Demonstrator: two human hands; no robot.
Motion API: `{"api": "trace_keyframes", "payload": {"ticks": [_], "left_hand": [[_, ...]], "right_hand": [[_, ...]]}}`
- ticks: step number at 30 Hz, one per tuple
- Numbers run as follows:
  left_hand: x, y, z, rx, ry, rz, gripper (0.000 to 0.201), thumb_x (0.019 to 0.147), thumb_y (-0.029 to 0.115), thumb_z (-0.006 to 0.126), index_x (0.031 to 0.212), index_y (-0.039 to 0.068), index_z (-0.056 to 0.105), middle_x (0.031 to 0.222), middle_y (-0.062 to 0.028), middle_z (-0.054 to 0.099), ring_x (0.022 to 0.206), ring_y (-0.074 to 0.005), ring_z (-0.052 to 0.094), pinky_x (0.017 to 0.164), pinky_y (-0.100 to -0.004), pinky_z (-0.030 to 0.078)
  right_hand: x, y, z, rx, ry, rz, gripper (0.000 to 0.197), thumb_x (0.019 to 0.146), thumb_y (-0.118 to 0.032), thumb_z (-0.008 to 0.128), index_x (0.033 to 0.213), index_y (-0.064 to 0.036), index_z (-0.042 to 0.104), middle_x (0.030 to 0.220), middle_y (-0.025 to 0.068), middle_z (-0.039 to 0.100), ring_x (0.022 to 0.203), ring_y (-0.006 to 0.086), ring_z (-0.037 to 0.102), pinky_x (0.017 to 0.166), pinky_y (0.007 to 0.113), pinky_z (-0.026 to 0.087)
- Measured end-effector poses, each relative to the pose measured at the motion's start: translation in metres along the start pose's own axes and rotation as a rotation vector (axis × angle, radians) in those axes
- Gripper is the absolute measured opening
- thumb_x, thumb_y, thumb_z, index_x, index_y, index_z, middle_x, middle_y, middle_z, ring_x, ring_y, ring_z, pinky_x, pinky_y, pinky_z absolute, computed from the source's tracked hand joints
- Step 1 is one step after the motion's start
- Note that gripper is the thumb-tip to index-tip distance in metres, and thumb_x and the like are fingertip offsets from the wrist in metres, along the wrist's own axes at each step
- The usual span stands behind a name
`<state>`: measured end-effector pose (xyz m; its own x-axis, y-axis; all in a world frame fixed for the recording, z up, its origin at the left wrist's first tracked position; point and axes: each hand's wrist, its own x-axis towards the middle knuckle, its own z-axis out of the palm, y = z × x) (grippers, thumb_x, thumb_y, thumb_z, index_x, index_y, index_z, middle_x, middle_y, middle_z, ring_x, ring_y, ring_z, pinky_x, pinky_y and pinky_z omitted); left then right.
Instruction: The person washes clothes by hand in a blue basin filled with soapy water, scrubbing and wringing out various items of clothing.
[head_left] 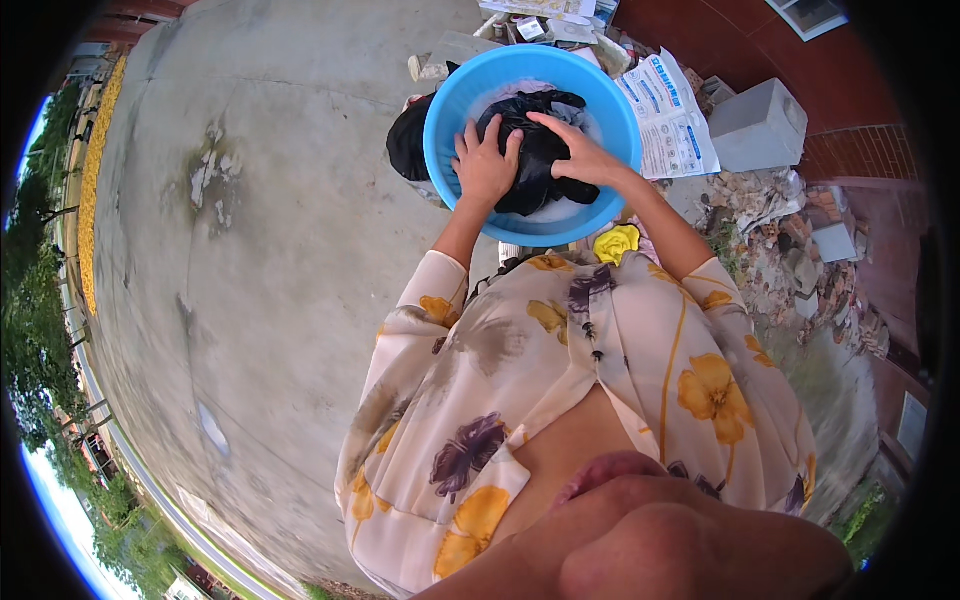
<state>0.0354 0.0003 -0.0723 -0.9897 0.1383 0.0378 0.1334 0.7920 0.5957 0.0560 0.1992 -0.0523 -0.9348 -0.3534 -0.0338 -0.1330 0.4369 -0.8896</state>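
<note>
Two bare hands on wet black cloth in one blue basin

One round basin [434,150] of ribbed, light-blue plastic is seen. Inside it are one glossy, crumpled heap of black cloth [530,140] and whitish suds [556,213], showing along the heap's edges at twelve and six o'clock. The heap is placed mid-basin, beneath and between both hands. At eight o'clock, it is touched by the left hand [485,168], fingers loosely spread. At three to four o'clock, the right hand [588,160] is held with thumb and index finger wide apart against the cloth; whether any fold is pinched cannot be told. Outside the basin, one dark bundle [408,138] is seen at nine o'clock, one crumpled yellow item [616,243] at five, and, at three, one creased printed sheet [670,120], then one grey block [765,125]. Smooth grey concrete [290,280] is spread at eight.
</note>
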Motion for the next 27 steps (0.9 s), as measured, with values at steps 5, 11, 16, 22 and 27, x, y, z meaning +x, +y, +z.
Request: {"api": "trace_keyframes", "payload": {"ticks": [5,11,16,22,27], "left_hand": [[-0.014,0.008,0.035,0.308,-0.046,0.021,0.061,0.095,0.051,0.051,0.144,0.017,0.042,0.150,-0.0213,0.031,0.131,-0.0512,0.034,0.094,-0.0708,0.036],[-0.011,-0.009,0.053,0.397,-0.072,0.049,0.035,0.095,0.029,0.051,0.122,0.007,0.049,0.125,-0.0169,0.047,0.116,-0.0382,0.049,0.080,-0.0561,0.050],[0.008,-0.023,0.076,0.334,-0.032,0.157,0.015,0.093,0.020,0.050,0.099,0.007,0.054,0.096,-0.0141,0.053,0.091,-0.0350,0.061,0.068,-0.0449,0.055],[0.022,-0.057,0.117,0.200,-0.410,0.051,0.034,0.094,0.027,0.045,0.112,0.009,0.068,0.105,-0.0244,0.068,0.094,-0.0412,0.065,0.084,-0.0549,0.050],[0.042,-0.059,0.130,0.055,-0.270,0.039,0.033,0.093,0.031,0.051,0.100,0.007,0.071,0.099,-0.0216,0.069,0.095,-0.0401,0.066,0.086,-0.0488,0.051]], "right_hand": [[0.010,0.056,-0.004,-0.187,0.380,0.364,0.075,0.088,-0.051,0.058,0.151,-0.0181,0.033,0.155,0.0221,0.027,0.142,0.0427,0.027,0.114,0.049,0.027],[0.022,0.035,0.050,-0.388,0.379,0.579,0.059,0.090,-0.042,0.056,0.143,-0.0212,0.042,0.145,0.0241,0.036,0.126,0.0502,0.042,0.102,0.059,0.037],[0.027,0.058,0.050,-0.457,0.406,0.564,0.053,0.089,-0.031,0.054,0.139,-0.0145,0.044,0.126,0.0285,0.050,0.113,0.0501,0.049,0.094,0.057,0.042],[0.030,0.061,0.036,-0.413,0.361,0.658,0.037,0.089,-0.026,0.051,0.116,-0.0021,0.056,0.101,0.0323,0.062,0.096,0.0504,0.058,0.086,0.058,0.044],[0.040,0.074,0.035,-0.417,0.465,0.535,0.035,0.090,-0.025,0.051,0.111,0.0004,0.059,0.100,0.0309,0.064,0.097,0.0488,0.060,0.088,0.057,0.045]]}}
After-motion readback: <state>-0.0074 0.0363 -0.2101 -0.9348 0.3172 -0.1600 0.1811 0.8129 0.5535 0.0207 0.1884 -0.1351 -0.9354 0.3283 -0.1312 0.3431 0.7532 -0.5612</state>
